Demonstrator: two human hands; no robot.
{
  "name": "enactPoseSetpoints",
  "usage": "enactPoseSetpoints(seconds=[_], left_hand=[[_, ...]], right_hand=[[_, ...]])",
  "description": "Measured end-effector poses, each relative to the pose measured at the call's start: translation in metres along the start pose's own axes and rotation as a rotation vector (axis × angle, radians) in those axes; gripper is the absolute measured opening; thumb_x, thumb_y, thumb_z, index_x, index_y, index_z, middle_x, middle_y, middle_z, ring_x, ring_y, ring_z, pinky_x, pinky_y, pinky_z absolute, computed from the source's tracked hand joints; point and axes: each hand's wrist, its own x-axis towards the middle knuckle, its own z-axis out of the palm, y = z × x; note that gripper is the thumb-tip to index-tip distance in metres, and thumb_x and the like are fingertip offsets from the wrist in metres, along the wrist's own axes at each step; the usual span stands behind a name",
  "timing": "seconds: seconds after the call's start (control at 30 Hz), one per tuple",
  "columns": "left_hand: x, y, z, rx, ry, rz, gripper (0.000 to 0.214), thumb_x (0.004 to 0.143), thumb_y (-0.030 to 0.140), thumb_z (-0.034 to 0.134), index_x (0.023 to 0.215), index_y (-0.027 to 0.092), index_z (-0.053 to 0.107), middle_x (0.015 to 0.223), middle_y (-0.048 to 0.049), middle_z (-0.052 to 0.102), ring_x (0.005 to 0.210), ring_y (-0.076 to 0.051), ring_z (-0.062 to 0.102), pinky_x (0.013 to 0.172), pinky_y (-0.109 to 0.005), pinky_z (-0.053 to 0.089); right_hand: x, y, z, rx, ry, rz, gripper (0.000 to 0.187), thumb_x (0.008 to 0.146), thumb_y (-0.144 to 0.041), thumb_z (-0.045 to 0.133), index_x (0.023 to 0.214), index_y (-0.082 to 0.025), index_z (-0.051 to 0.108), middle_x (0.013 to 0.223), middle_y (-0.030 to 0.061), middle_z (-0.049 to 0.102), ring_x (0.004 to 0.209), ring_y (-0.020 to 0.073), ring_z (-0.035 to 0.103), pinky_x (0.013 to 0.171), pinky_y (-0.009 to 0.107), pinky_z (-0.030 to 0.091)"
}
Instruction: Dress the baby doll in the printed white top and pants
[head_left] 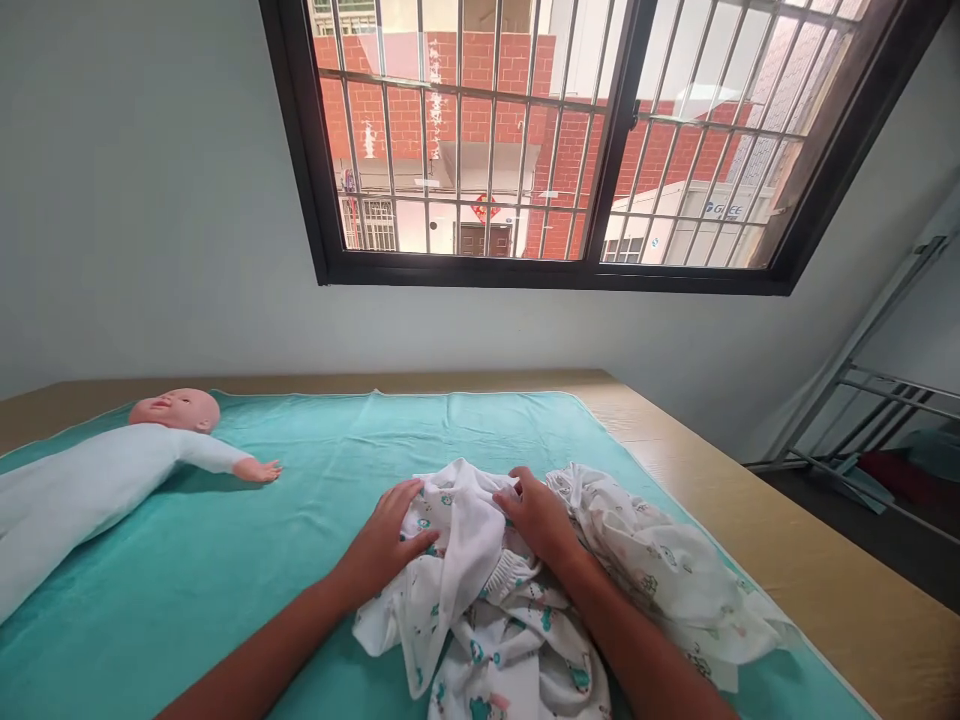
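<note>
A crumpled white baby garment [469, 510] with a teal and pink print lies in front of me, its plain white inside partly turned out and a gathered elastic edge showing. My left hand [382, 548] grips its upper left side, thumb on top and fingertips partly hidden in the cloth. On the upper right, my right hand [541, 515] has its fingers curled into the same garment. Just beyond the right forearm lies a second bunched white printed cloth [667, 560], thinner looking, which also has gathers at its upper end.
A baby doll [112, 465] in a white suit lies on its back at the left, one arm stretched toward the middle. Beneath everything is a teal sheet [300, 580] on a wooden table [720, 490]. A barred window [480, 150] and wall stand behind; a metal bed frame [855, 390] is at right.
</note>
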Motion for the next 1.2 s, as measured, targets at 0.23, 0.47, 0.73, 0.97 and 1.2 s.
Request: enactPoseSetpoints(seconds=[0.23,0.47,0.73,0.97,1.2], left_hand=[[-0.003,-0.001,0.005,-0.045,0.008,-0.055,0.056,0.086,0.041,0.061,0.136,0.023,0.045,0.132,-0.0117,0.053,0.126,-0.029,0.047,0.107,-0.048,0.039],[-0.008,0.011,0.003,-0.098,0.129,0.022,0.051,0.087,0.035,0.062,0.136,0.035,0.047,0.131,-0.0082,0.045,0.128,-0.028,0.044,0.108,-0.048,0.040],[-0.012,0.018,0.004,-0.035,0.158,0.213,0.051,0.081,0.018,0.060,0.129,0.031,0.052,0.153,-0.0057,0.029,0.143,-0.028,0.026,0.116,-0.050,0.029],[-0.012,0.016,-0.017,-0.135,0.201,-0.012,0.027,0.081,0.032,0.055,0.105,0.022,0.064,0.109,-0.0055,0.070,0.109,-0.027,0.060,0.103,-0.044,0.043],[-0.004,0.001,-0.063,-0.103,0.542,-0.372,0.026,0.086,0.042,0.051,0.093,0.019,0.060,0.080,0.0014,0.064,0.072,-0.017,0.054,0.058,-0.024,0.041]], right_hand=[[-0.006,-0.018,-0.002,0.694,-0.136,-0.060,0.028,0.085,-0.048,0.055,0.083,-0.021,0.060,0.080,0.0017,0.062,0.077,0.0175,0.055,0.069,0.027,0.042],[-0.030,-0.051,-0.011,0.957,-0.470,-0.181,0.025,0.084,-0.047,0.060,0.082,-0.022,0.057,0.103,0.0033,0.062,0.098,0.0206,0.055,0.084,0.029,0.044],[-0.037,-0.062,-0.023,0.727,-0.650,-0.339,0.025,0.086,-0.042,0.059,0.079,-0.019,0.066,0.088,0.0025,0.065,0.082,0.0172,0.057,0.076,0.027,0.043],[-0.015,-0.022,-0.051,0.451,-0.480,-0.166,0.046,0.089,-0.055,0.049,0.068,-0.018,0.067,0.069,0.0041,0.067,0.066,0.0168,0.058,0.065,0.028,0.043],[-0.025,-0.022,-0.057,0.080,-0.768,-0.222,0.042,0.063,-0.053,0.079,0.090,-0.023,0.066,0.087,-0.0015,0.065,0.074,0.0155,0.054,0.059,0.023,0.037]])
